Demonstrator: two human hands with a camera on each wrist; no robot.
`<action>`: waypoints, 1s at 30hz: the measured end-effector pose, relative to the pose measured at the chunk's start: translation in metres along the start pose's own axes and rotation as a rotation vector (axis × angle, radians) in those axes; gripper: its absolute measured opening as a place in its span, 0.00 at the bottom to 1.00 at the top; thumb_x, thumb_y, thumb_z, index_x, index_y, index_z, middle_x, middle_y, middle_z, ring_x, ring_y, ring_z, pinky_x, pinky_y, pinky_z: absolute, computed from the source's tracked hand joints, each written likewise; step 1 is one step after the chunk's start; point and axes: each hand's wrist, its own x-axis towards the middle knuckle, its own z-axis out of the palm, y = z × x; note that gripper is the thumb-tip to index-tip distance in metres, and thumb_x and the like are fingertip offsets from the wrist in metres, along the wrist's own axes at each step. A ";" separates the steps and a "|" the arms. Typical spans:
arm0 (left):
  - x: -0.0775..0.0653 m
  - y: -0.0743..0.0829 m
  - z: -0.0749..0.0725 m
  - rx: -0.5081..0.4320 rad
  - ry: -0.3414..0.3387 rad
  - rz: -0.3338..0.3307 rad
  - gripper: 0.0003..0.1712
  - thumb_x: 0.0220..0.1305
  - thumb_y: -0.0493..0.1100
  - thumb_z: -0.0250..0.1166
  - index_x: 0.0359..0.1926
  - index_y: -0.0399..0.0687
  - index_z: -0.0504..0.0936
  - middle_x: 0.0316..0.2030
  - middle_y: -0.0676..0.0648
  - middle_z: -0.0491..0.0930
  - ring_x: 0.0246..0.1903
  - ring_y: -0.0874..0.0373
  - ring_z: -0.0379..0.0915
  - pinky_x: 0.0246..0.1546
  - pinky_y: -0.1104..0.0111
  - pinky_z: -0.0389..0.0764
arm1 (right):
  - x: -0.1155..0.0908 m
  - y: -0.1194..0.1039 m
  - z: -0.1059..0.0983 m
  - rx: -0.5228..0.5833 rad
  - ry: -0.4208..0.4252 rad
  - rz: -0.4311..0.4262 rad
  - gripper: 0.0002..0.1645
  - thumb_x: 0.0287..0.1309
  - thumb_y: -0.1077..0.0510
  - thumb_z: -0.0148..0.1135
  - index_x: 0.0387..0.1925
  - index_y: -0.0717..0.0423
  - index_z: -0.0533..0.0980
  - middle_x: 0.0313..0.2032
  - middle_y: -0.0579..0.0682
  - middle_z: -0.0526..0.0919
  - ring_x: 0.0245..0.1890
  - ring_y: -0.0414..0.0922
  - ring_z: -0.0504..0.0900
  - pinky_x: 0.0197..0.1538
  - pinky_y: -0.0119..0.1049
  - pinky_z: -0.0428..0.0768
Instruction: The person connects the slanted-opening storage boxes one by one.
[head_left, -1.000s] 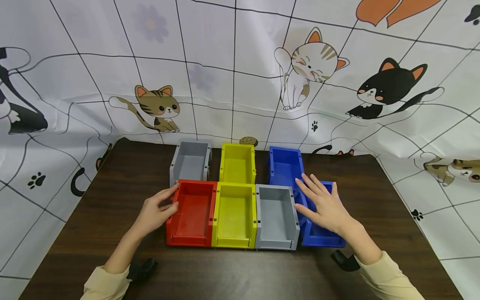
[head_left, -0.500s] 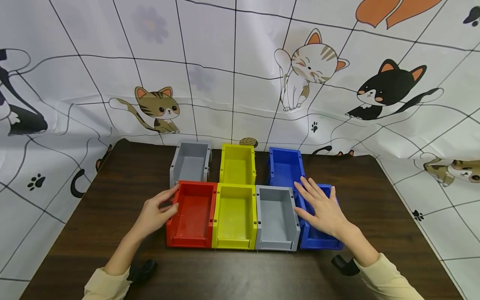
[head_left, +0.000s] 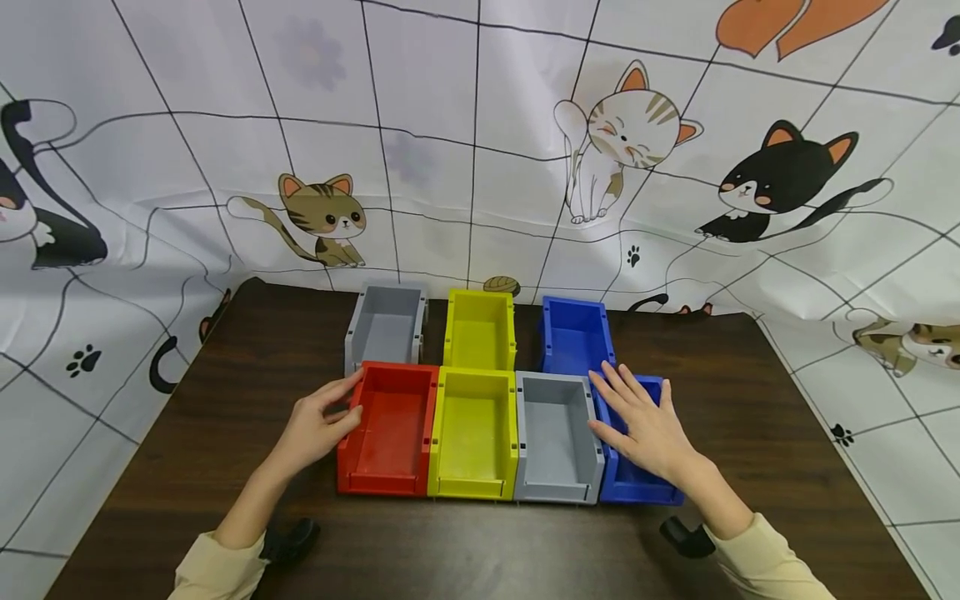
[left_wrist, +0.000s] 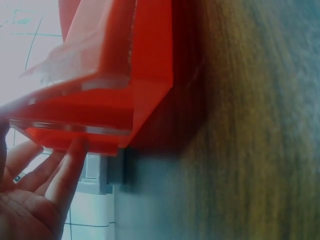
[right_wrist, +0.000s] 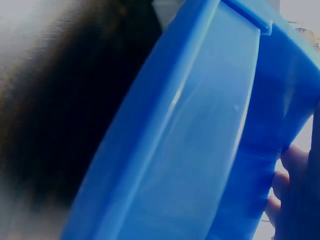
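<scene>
I'm resting my left hand, fingers relaxed, against the red bin, lower centre-left, and my right hand, fingers spread, over the lower-right blue bin, judging both light, stiff, slick, best gripped sideways.

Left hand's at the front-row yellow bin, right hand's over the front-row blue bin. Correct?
Not quite: the left hand is at the red bin, not the yellow bin; the head view shows it. The right hand is over the front-row blue bin, as you say.
</scene>
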 end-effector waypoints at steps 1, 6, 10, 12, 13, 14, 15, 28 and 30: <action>0.000 0.000 0.000 -0.002 -0.003 0.000 0.30 0.56 0.25 0.59 0.62 0.30 0.68 0.55 0.29 0.70 0.51 0.37 0.70 0.40 0.55 0.79 | -0.001 0.000 0.002 0.000 -0.003 0.005 0.43 0.61 0.36 0.51 0.72 0.46 0.52 0.72 0.54 0.50 0.71 0.51 0.42 0.60 0.72 0.31; 0.000 0.001 0.001 -0.009 -0.009 0.002 0.30 0.56 0.25 0.59 0.61 0.29 0.68 0.56 0.29 0.70 0.51 0.37 0.70 0.40 0.55 0.79 | -0.003 0.000 0.008 0.006 -0.012 0.031 0.44 0.60 0.36 0.52 0.72 0.45 0.52 0.72 0.53 0.49 0.72 0.51 0.41 0.61 0.71 0.29; 0.001 0.001 0.001 -0.003 -0.004 0.003 0.30 0.55 0.25 0.60 0.61 0.30 0.68 0.55 0.29 0.71 0.50 0.38 0.71 0.39 0.55 0.79 | -0.002 0.000 0.012 0.025 -0.028 0.046 0.43 0.61 0.36 0.52 0.73 0.41 0.50 0.73 0.52 0.47 0.72 0.52 0.38 0.61 0.70 0.27; 0.001 0.000 0.000 0.001 -0.003 -0.001 0.30 0.56 0.26 0.60 0.62 0.31 0.69 0.55 0.30 0.71 0.50 0.38 0.71 0.40 0.54 0.79 | -0.002 0.000 0.014 0.036 -0.039 0.051 0.43 0.61 0.37 0.52 0.73 0.40 0.49 0.73 0.52 0.45 0.72 0.52 0.36 0.60 0.70 0.25; 0.001 0.000 0.000 0.001 -0.005 -0.002 0.30 0.56 0.26 0.60 0.62 0.31 0.68 0.55 0.30 0.71 0.50 0.38 0.71 0.40 0.54 0.79 | -0.002 0.000 0.015 0.038 -0.042 0.053 0.43 0.61 0.37 0.52 0.73 0.39 0.49 0.73 0.53 0.45 0.72 0.52 0.35 0.60 0.70 0.25; 0.001 0.000 0.000 0.000 -0.007 -0.003 0.30 0.56 0.26 0.60 0.62 0.31 0.68 0.55 0.30 0.71 0.50 0.38 0.71 0.40 0.54 0.79 | -0.002 0.000 0.015 0.039 -0.044 0.055 0.43 0.61 0.37 0.52 0.73 0.39 0.49 0.73 0.53 0.45 0.72 0.52 0.35 0.60 0.70 0.25; 0.001 -0.001 0.000 0.001 -0.008 -0.005 0.30 0.56 0.26 0.60 0.62 0.31 0.68 0.55 0.30 0.71 0.50 0.38 0.71 0.40 0.54 0.79 | -0.002 -0.001 0.016 0.037 -0.044 0.056 0.43 0.61 0.37 0.52 0.73 0.39 0.48 0.73 0.53 0.45 0.72 0.52 0.35 0.60 0.70 0.25; 0.004 0.000 -0.002 0.044 -0.006 0.037 0.30 0.54 0.25 0.61 0.60 0.28 0.69 0.53 0.29 0.72 0.49 0.37 0.72 0.38 0.54 0.79 | 0.006 -0.002 -0.003 0.001 -0.041 0.016 0.43 0.59 0.35 0.54 0.70 0.49 0.58 0.69 0.57 0.56 0.69 0.59 0.49 0.56 0.77 0.34; 0.003 0.000 -0.003 0.053 -0.006 0.042 0.30 0.54 0.25 0.61 0.60 0.28 0.70 0.53 0.29 0.72 0.49 0.38 0.72 0.38 0.55 0.80 | 0.011 0.000 -0.009 0.031 -0.019 0.023 0.41 0.58 0.38 0.57 0.68 0.52 0.62 0.67 0.59 0.60 0.67 0.60 0.54 0.57 0.76 0.40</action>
